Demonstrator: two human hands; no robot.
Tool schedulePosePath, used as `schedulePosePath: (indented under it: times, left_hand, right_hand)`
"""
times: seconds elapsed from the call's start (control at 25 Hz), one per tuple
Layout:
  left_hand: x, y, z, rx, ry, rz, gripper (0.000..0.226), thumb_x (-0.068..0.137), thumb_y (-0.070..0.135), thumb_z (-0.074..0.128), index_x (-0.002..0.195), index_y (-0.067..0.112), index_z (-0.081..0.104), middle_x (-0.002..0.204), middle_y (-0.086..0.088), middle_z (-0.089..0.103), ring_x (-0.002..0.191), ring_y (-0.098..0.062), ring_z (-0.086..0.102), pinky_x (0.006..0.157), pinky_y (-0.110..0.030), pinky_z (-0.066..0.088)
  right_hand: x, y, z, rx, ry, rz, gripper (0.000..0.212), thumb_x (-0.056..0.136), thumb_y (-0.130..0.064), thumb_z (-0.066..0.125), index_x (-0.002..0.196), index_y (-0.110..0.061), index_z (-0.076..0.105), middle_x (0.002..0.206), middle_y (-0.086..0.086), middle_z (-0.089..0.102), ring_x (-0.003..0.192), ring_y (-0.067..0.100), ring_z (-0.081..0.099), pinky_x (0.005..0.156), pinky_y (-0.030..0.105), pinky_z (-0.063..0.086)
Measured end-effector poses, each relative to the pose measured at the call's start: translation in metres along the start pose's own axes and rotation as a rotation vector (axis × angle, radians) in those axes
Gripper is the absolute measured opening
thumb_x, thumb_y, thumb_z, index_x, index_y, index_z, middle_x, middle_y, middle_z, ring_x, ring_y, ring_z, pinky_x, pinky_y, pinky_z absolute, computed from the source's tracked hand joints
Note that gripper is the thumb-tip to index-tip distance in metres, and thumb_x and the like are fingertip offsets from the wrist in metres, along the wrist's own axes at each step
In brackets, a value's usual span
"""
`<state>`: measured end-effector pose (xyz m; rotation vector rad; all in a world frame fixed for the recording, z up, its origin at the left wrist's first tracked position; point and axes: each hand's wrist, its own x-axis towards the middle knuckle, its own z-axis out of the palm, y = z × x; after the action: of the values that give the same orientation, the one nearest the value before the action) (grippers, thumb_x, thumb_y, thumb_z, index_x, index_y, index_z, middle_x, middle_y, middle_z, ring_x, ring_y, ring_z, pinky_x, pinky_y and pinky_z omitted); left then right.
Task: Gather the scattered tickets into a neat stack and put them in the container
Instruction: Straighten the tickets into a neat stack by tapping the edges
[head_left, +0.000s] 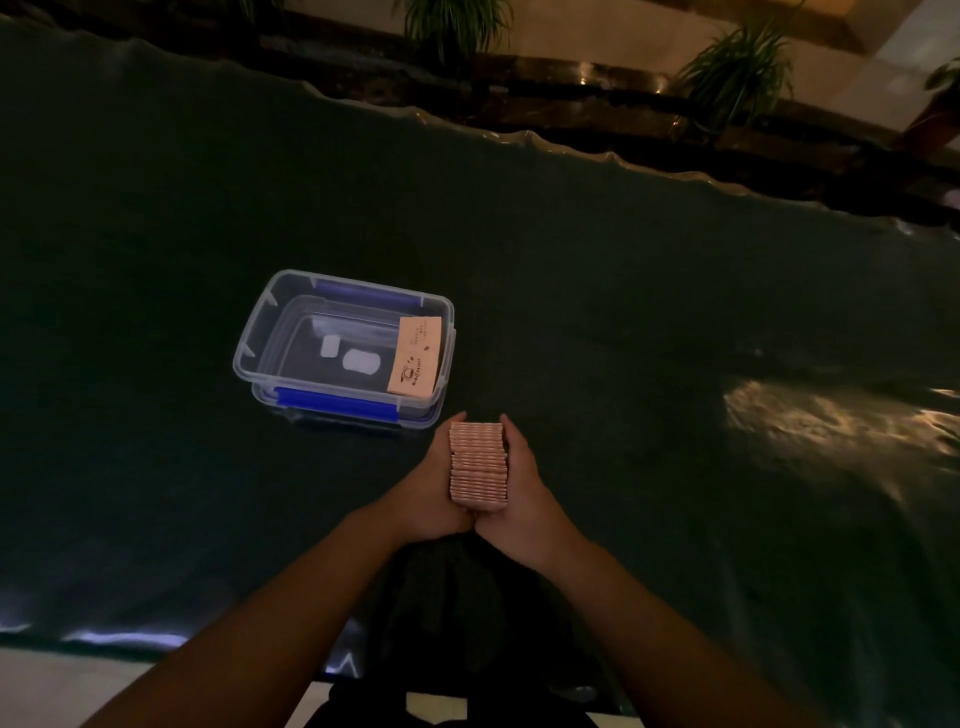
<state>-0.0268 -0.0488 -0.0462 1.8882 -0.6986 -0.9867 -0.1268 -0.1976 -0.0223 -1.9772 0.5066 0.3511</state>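
A thick stack of pink tickets stands on edge between my two hands, just above the dark table cloth. My left hand presses its left side and my right hand presses its right side, heels of the palms touching below it. A clear plastic container with blue clips sits to the upper left of the stack. Inside it, an orange-pink ticket with a coffee-cup print leans against the right wall.
The dark green cloth covers the whole table, wrinkled at the far edge. Two small white patches show on the container's bottom. Potted plants and a dark ledge lie beyond the table.
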Motion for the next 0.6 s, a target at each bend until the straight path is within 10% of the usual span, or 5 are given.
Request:
schedulePosePath:
  times: [0.12,0.2,0.36,0.6]
  left_hand:
    - [0.0,0.006,-0.002,0.016,0.06,0.001,0.083,0.073,0.04,0.087,0.127,0.077,0.037,0.139,0.025,0.048,0.128,0.008,0.05,0.12,-0.045,0.039]
    - [-0.001,0.005,-0.004,0.007,0.082,-0.035,0.084,0.068,0.047,0.087,0.137,0.061,0.041,0.137,0.023,0.051,0.126,0.005,0.053,0.116,-0.044,0.044]
    - [-0.002,-0.001,-0.008,0.053,0.013,0.011,0.127,0.065,0.049,0.089,0.163,0.03,0.011,0.142,0.038,0.034,0.128,0.028,0.035,0.111,-0.014,0.028]
    - [0.0,0.007,-0.01,0.074,0.009,0.004,0.08,0.079,0.033,0.085,0.148,0.036,0.043,0.147,0.016,0.042,0.134,0.004,0.043,0.117,-0.03,0.033]
  right_hand:
    - [0.002,-0.001,-0.003,0.003,0.027,-0.004,0.108,0.077,-0.008,0.084,0.16,-0.03,0.019,0.155,0.0,0.046,0.139,0.014,0.052,0.113,0.033,0.044]
    - [0.003,-0.001,-0.006,-0.007,0.036,-0.023,0.105,0.076,-0.011,0.084,0.157,-0.032,0.021,0.151,-0.003,0.05,0.134,0.011,0.055,0.114,0.036,0.047]
    - [0.001,0.0,-0.006,-0.084,0.03,-0.084,0.132,0.077,-0.017,0.09,0.163,-0.047,-0.006,0.163,-0.013,0.022,0.134,-0.006,0.039,0.094,-0.005,0.034]
    - [0.007,-0.002,0.001,-0.128,0.042,-0.115,0.142,0.078,-0.016,0.09,0.151,-0.066,-0.021,0.169,-0.008,0.015,0.135,-0.001,0.038,0.104,0.011,0.035]
